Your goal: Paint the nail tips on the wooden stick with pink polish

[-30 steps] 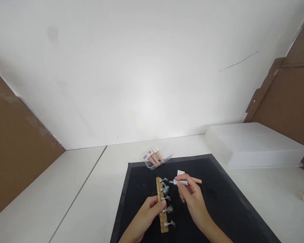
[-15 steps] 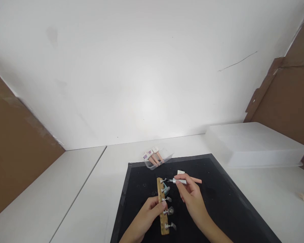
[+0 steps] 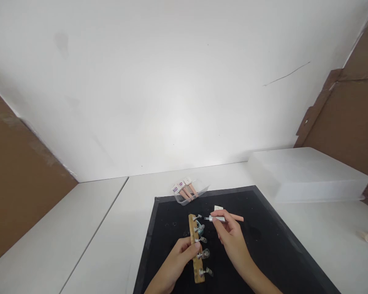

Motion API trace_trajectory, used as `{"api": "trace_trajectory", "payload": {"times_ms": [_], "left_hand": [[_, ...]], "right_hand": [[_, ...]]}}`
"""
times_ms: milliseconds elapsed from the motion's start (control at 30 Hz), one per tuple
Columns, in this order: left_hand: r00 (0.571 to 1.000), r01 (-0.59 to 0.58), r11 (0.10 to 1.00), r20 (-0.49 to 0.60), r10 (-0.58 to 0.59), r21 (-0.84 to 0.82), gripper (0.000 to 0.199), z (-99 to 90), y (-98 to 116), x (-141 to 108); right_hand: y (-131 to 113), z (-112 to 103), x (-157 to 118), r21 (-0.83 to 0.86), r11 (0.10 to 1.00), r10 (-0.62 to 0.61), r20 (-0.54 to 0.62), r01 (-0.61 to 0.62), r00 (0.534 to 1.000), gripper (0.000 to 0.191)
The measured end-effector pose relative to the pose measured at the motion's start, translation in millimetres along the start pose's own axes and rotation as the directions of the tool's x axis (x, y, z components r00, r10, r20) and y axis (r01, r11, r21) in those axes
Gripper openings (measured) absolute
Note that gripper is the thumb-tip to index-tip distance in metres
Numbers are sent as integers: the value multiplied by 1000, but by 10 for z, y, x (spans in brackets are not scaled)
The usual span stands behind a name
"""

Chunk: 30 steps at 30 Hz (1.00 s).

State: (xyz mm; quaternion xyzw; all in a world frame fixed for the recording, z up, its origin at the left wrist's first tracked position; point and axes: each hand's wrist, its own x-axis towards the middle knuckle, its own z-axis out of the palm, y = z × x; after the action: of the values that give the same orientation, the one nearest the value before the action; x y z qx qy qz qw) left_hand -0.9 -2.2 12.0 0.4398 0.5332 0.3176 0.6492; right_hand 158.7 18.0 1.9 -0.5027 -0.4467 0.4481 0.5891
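Observation:
My left hand (image 3: 183, 255) grips a wooden strip (image 3: 198, 274) near its middle, thumb on top. Several small metal clips line the strip, and clear little pieces (image 3: 205, 253) stick out from them to the right. Between the fingers of my right hand (image 3: 228, 228) is a small brush (image 3: 217, 219) with a silver handle, its thin dark tip pointing left. That tip is close to the clip at the strip's far end; whether they touch I cannot tell. A teal object (image 3: 200, 231), partly hidden, shows just beside the strip.
Underneath is a black mat (image 3: 168, 222) on a white table (image 3: 107, 245). A clear tray (image 3: 184, 202) with pink sticks and white tags stands at its far edge. Another pink stick (image 3: 237, 217) lies behind my right hand. A white box (image 3: 306, 175) stands at the right.
The strip's far end has shifted slightly left. The brush tip now sits a little further from the strip; both hands keep their holds.

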Motion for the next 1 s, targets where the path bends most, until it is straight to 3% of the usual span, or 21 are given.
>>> {"api": "trace_trajectory", "payload": {"times_ms": [400, 667, 1000], "left_hand": [[998, 16, 999, -56, -13, 43, 37, -18, -26, 9], [999, 23, 1000, -46, -22, 19, 39, -7, 9, 6], [998, 19, 1000, -58, -18, 14, 41, -13, -6, 25]], "right_hand": [[21, -10, 2, 15, 1000, -4, -27, 5, 1000, 14], [-39, -14, -9, 23, 998, -50, -87, 52, 995, 10], [-20, -22, -34, 58, 996, -61, -64, 64, 996, 12]]}}
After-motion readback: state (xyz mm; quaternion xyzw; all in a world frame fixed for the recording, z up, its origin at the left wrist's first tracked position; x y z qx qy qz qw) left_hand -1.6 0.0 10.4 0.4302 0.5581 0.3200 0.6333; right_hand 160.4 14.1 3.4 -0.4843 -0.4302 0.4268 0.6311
